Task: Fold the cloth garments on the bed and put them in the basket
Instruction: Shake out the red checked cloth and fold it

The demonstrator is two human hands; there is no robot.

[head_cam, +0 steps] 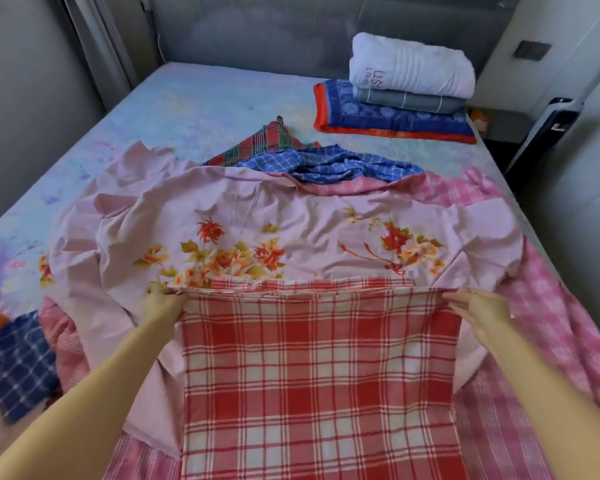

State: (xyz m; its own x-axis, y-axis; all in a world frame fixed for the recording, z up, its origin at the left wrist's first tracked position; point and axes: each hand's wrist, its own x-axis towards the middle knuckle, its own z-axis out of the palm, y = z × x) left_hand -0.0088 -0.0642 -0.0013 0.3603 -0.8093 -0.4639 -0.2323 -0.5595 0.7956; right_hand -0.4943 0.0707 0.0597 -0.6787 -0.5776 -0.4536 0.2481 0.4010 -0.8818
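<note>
Head view looks down a bed (201, 98) with a pale, pastel-printed sheet. Nearest the camera lies a red-and-white checked cloth (319, 375), spread flat with its far edge doubled over in a straight fold. The left hand (165, 303) pinches the left corner of that folded edge, fingers curled round the fabric. The right hand (478, 311) is at the right corner, fingers stretched forward along the edge; whether the thumb grips underneath cannot be told.

Under the checked cloth is a lilac floral cloth (274, 230), crumpled and spread wide across the bed. A pink checked cloth (548, 306) shows beneath it on the right and at the lower left. Beyond the lilac one lie a bunched blue checked cloth (343, 164) and a red-and-green tartan cloth (274, 140). A dark blue checked cloth (18, 362) lies at the left edge, blurred.

Near the headboard on the right sits a stack of folded linens (406, 91), white on top.
</note>
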